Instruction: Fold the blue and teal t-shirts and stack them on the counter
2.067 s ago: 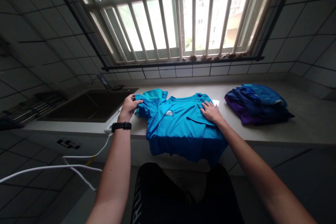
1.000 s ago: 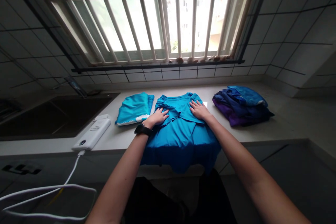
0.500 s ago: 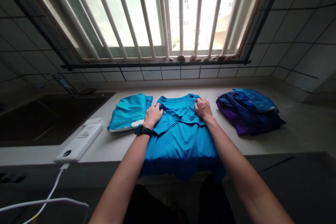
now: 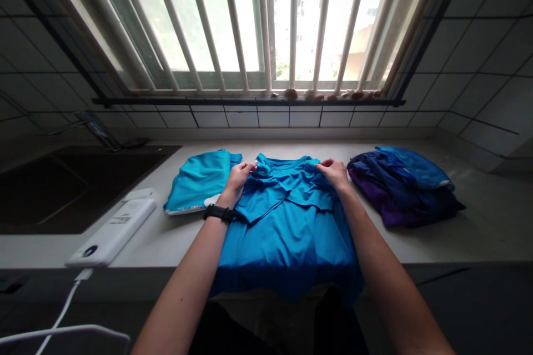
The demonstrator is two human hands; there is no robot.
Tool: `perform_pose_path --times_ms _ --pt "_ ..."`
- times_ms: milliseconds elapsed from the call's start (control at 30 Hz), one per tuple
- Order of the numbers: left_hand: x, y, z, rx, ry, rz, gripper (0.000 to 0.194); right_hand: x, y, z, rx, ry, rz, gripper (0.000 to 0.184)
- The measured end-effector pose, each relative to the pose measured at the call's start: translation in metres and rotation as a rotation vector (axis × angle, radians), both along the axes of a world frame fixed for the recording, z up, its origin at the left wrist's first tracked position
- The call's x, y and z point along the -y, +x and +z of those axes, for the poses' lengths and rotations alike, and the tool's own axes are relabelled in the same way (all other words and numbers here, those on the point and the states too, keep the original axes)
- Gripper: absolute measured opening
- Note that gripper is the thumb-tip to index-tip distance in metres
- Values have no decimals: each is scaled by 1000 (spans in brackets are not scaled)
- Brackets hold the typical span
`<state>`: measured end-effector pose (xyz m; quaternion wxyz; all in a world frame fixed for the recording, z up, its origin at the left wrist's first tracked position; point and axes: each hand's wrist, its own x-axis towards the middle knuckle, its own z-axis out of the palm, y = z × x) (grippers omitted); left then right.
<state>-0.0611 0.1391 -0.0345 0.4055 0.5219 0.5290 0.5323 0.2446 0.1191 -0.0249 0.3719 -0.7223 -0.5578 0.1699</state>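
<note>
A blue T-shirt [image 4: 287, 233] lies spread on the counter, its collar toward the window and its lower end hanging over the front edge. Its sleeves are folded inward across the upper part, with creases running over them. My left hand [image 4: 239, 178], a black watch on its wrist, pinches the shirt at the left shoulder beside the collar. At the opposite shoulder, my right hand [image 4: 334, 172] grips the fabric between thumb and fingers. Close to my left hand rests a folded turquoise garment [image 4: 197, 177] with a white patch at its lower edge.
A pile of blue and purple clothes [image 4: 402, 188] sits to the right on the pale counter [image 4: 449, 244]. On the left are a dark sink [image 4: 83, 183] with a faucet [image 4: 97, 130] and a white power bank [image 4: 112, 233] with a white cable [image 4: 62, 310]. Behind is a barred window [image 4: 245, 28].
Both hands have shifted slightly outward at the shoulders, from resting on the fabric to pinching it. The shirt's shoulders are bunched up a little more. The camera view has moved slightly.
</note>
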Motion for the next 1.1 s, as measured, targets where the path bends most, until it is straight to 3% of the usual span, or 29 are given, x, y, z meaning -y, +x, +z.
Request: perform_pose_path --times_ms 67,133,233,367,533,633,733,833,933,1033,1100 --pt "4 1 2 -21 -77 13 58 -1 0 -3 -77 15 -12 49" --pt "8 4 4 -109 -135 -13 69 -2 0 -5 -83 5 -21 53" --pt "11 8 5 -267 -92 -133 70 -2 0 -7 -47 -70 63 36" --pt "11 8 2 -365 52 -284 45 0 -2 -7 -14 -87 129 19" --pt "5 6 0 -364 121 -169 35 -6 -5 -11 -70 -32 121 13" --pt "5 8 3 -296 176 -120 34 -11 -8 -10 -243 68 86 21" --pt "14 7 10 -133 258 -47 40 -8 -8 4 -456 234 59 29" --pt "29 -3 21 79 261 -41 52 12 4 24 -633 292 254 29" --pt "41 -14 29 171 172 -43 69 37 20 41 -642 204 486 40" --pt "44 -16 35 165 116 -41 76 52 24 49 -542 101 574 69" --pt "44 -12 38 167 107 -69 77 52 20 52 -465 81 587 75"
